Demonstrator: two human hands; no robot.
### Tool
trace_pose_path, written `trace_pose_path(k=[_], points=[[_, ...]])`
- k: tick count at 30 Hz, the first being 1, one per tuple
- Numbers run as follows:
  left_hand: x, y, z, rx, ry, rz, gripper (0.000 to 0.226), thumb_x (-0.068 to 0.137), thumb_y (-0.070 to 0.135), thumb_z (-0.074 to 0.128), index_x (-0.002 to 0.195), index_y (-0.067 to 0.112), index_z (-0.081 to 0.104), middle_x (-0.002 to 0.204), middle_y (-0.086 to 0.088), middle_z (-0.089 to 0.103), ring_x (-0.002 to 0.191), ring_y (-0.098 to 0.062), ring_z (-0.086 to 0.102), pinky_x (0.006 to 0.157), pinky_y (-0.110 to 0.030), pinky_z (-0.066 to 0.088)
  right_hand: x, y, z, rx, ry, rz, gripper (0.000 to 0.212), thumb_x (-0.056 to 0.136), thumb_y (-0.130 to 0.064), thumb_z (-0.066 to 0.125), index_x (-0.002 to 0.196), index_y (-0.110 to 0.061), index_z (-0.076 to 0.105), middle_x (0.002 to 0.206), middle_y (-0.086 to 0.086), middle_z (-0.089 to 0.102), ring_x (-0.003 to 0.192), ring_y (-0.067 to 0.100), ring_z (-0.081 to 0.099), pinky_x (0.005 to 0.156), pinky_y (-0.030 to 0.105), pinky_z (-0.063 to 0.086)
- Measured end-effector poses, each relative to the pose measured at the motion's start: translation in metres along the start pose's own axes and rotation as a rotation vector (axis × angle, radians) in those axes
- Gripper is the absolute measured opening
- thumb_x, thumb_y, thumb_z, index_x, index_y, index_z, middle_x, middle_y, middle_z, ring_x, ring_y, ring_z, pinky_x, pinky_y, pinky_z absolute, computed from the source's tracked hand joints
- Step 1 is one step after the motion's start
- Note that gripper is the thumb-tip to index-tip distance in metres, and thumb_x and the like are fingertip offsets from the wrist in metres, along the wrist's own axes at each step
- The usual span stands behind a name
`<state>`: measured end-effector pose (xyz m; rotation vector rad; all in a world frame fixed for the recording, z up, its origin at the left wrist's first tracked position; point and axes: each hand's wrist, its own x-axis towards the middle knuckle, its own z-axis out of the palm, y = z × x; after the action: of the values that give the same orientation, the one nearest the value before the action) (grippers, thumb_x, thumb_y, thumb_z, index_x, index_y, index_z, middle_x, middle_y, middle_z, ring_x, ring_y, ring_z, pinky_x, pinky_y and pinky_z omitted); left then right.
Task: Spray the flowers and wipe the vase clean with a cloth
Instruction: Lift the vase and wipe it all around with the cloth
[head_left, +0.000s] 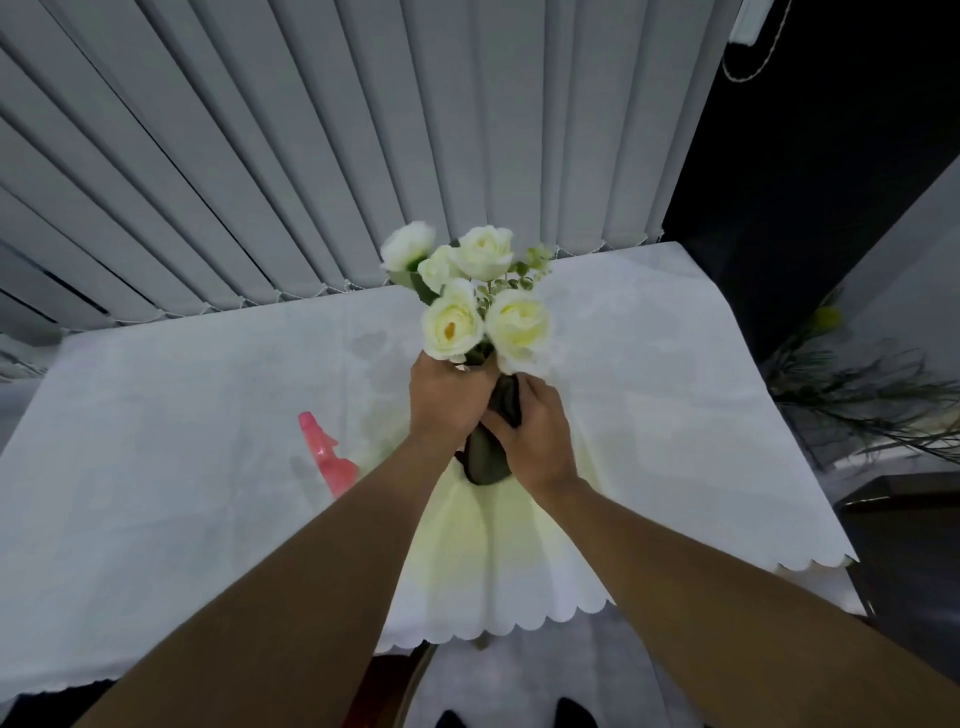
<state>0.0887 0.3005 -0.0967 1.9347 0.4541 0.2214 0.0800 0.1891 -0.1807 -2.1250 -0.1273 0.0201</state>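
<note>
A bunch of white roses (485, 296) with green leaves stands in a dark vase (485, 457), held up over the middle of the table. My left hand (447, 400) is closed around the vase's neck just under the blooms. My right hand (530, 436) grips the dark body of the vase from the right, and I cannot tell whether a cloth lies under its fingers. A pink spray bottle (327, 457) lies on the table to the left of my left forearm, which partly hides it. A pale yellow cloth (467, 545) is spread on the table beneath the vase.
The table wears a white tablecloth (182, 441) with a scalloped front edge. Grey vertical blinds (311, 156) hang right behind the table. A plant with thin green leaves (857, 395) stands off the table's right side. My shoes show on the floor below.
</note>
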Motion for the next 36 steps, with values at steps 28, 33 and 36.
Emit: trace_pose_path(k=[28, 33, 36], points=[[0.003, -0.004, 0.003, -0.083, -0.17, 0.123, 0.025, 0.072, 0.016, 0.073, 0.082, 0.031, 0.055, 0.085, 0.014, 0.06, 0.077, 0.013, 0.059, 0.08, -0.013, 0.047, 0.01, 0.004, -0.004, 0.051, 0.069, 0.007, 0.053, 0.074, -0.046, 0.081, 0.113, -0.016, 0.061, 0.108, 0.0, 0.064, 0.105, 0.022, 0.054, 0.084, 0.036, 0.05], [0.006, -0.01, 0.006, 0.101, -0.203, 0.013, 0.023, 0.08, 0.004, 0.072, 0.089, 0.015, 0.054, 0.089, -0.003, 0.058, 0.084, -0.013, 0.053, 0.059, 0.004, 0.037, 0.001, 0.039, 0.001, -0.146, -0.103, 0.158, 0.056, 0.071, -0.06, 0.073, 0.109, -0.021, 0.058, 0.1, -0.003, 0.065, 0.098, 0.024, 0.062, 0.076, 0.037, 0.054], [0.007, -0.01, 0.013, 0.058, -0.125, -0.053, 0.018, 0.082, 0.0, 0.071, 0.084, 0.011, 0.057, 0.083, -0.008, 0.058, 0.078, -0.018, 0.048, 0.056, -0.001, 0.037, 0.004, 0.045, 0.0, -0.163, -0.146, 0.143, 0.047, 0.075, -0.05, 0.077, 0.105, -0.019, 0.06, 0.094, -0.005, 0.065, 0.094, 0.022, 0.064, 0.07, 0.029, 0.046]])
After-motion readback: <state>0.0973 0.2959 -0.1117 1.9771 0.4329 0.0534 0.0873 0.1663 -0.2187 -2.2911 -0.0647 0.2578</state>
